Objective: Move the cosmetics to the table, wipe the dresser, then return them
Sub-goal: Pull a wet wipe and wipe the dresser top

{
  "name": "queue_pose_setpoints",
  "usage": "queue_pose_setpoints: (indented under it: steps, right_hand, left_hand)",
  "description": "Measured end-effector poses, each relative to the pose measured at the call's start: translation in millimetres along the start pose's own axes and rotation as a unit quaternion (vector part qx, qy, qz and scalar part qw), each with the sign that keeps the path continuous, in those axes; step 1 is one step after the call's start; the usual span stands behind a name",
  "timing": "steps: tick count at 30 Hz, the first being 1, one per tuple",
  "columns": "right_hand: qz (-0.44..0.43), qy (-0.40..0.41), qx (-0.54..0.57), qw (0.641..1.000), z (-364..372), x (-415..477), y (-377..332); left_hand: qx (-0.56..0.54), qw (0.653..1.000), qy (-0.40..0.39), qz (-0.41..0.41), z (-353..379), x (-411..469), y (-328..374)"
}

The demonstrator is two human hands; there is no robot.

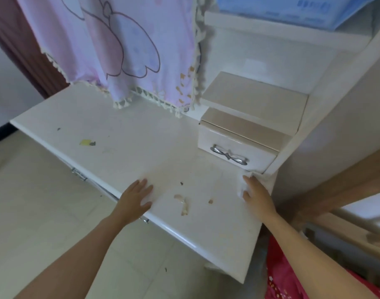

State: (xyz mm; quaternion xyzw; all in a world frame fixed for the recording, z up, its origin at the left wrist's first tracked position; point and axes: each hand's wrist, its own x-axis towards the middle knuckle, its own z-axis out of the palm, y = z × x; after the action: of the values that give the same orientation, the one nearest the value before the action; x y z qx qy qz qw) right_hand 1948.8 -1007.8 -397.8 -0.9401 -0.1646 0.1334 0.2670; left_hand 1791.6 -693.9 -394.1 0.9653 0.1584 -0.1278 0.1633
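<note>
1. My left hand [134, 196] lies flat, palm down, on the dresser's white tabletop [124, 134] at its front edge, toward seven o'clock. Its fingers [145, 186] are stretched out and slightly spread, holding nothing.
2. My right hand [257, 194] is pressed down on a white cloth [242, 186] at the tabletop's right end, toward four o'clock. Its fingers [248, 180] lie loosely apart over the cloth, pressing it to the surface rather than pinching it.
3. The cloth sits bunched under my palm, just below the corner of the small drawer box [238, 147] with the silver bow handle [229, 155].
4. Between my two hands, bits of debris [182, 205] lie on the tabletop: a pale curled scrap, a small brown crumb [210, 201] at its three o'clock, and a dark speck [181, 183] at its twelve o'clock.
5. Farther off at ten o'clock, a yellow scrap [85, 142] with a dark bit beside it rests on the surface.
6. I see no cosmetics on the tabletop.
7. A pink and lilac cartoon cloth [124, 50] with a tasselled edge hangs over the back of the dresser at twelve o'clock.
8. A red patterned fabric [279, 275] shows at five o'clock, below the tabletop's right end.
</note>
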Motion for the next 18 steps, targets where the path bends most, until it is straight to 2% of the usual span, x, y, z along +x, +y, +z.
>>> queue_pose_setpoints:
  steps: [4, 5, 8, 10, 11, 12, 15, 18]
  right_hand:
    - [-0.143, 0.000, -0.028, 0.989, 35.5, -11.8, -25.3]
    - [-0.182, -0.023, -0.011, 0.983, 48.0, -22.9, -39.2]
    - [-0.336, -0.060, 0.003, 0.940, 85.5, -60.0, -82.0]
    - [-0.382, -0.104, 0.039, 0.918, 94.7, -78.6, -101.4]
    - [-0.381, -0.120, 0.062, 0.915, 94.2, -82.7, -104.0]
    - [-0.369, -0.101, 0.083, 0.920, 91.5, -81.2, -99.7]
    - [-0.263, 0.032, 0.093, 0.960, 56.2, -58.9, -60.5]
    - [-0.139, 0.130, 0.018, 0.981, -0.5, -28.1, -1.9]
  left_hand:
    - [-0.028, 0.998, -0.048, 0.007, -12.5, 5.1, -6.5]
    - [-0.041, 0.997, -0.063, 0.007, -16.6, 6.5, -8.9]
    - [-0.073, 0.993, -0.095, 0.002, -26.4, 9.3, -13.7]
    - [-0.076, 0.991, -0.111, 0.001, -29.9, 10.5, -14.5]
    - [-0.078, 0.990, -0.119, 0.002, -30.8, 10.9, -14.9]
    - [-0.078, 0.989, -0.125, 0.004, -31.7, 10.8, -15.3]
    - [-0.075, 0.989, -0.126, 0.013, -30.9, 10.7, -15.7]
    - [-0.065, 0.991, -0.119, 0.014, -30.0, 10.4, -13.4]
